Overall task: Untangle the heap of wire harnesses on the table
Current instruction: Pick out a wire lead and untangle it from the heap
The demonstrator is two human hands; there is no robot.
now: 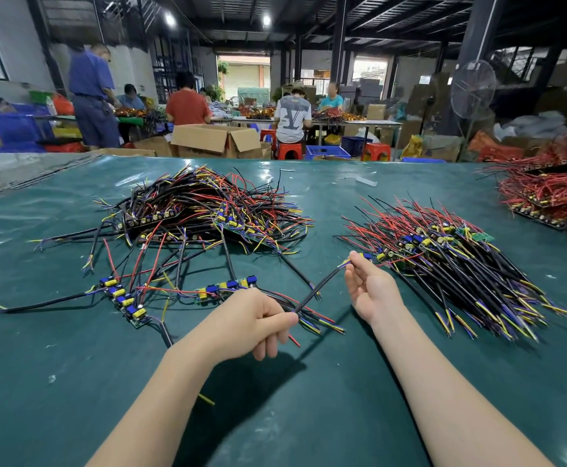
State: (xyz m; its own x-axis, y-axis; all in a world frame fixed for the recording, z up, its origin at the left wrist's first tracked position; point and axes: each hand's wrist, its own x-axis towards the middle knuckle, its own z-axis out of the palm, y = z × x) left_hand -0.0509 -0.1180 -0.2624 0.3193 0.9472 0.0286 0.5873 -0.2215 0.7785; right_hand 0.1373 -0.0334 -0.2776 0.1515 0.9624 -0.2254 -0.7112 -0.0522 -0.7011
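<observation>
— Any lettering you could read on the feed?
— None I could read. I saw bold dark marks on a seated person's grey shirt (292, 113), too blurred to make out.

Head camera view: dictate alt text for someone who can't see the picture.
The left hand and right hand pinch one black cable near its ends, above a green table. A tangled heap of wire harnesses lies beyond the left hand. A straighter pile lies beside the right hand.
</observation>
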